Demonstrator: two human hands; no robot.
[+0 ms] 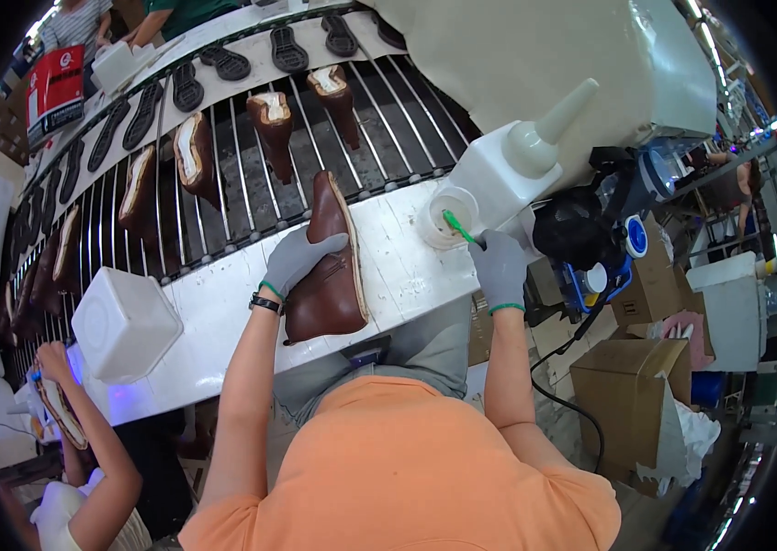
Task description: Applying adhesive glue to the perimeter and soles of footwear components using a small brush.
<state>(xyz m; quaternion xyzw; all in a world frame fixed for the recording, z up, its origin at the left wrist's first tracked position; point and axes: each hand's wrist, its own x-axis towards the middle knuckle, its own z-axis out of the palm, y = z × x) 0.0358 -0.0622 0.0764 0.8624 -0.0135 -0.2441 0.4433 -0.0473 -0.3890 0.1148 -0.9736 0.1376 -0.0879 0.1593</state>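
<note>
My left hand (295, 261), in a grey glove with a green cuff, grips a brown leather boot upper (326, 298) by its side. The boot upper lies on its side on the white bench, its pale sole edge facing right. In my right hand (501, 266), also gloved, is a green-handled brush (456, 225). The brush's lower end is inside a clear plastic cup (437, 220), so its tip cannot be made out. Right behind the cup is a white squeeze bottle (510, 165) with a long nozzle.
Past the white bench (398, 266) runs a roller conveyor (251, 220) with several brown boot uppers and a shelf of black soles (289, 50). A white square container (125, 326) sits left. A co-worker's arm (104, 459) is at lower left. Cardboard boxes (623, 399) stand right.
</note>
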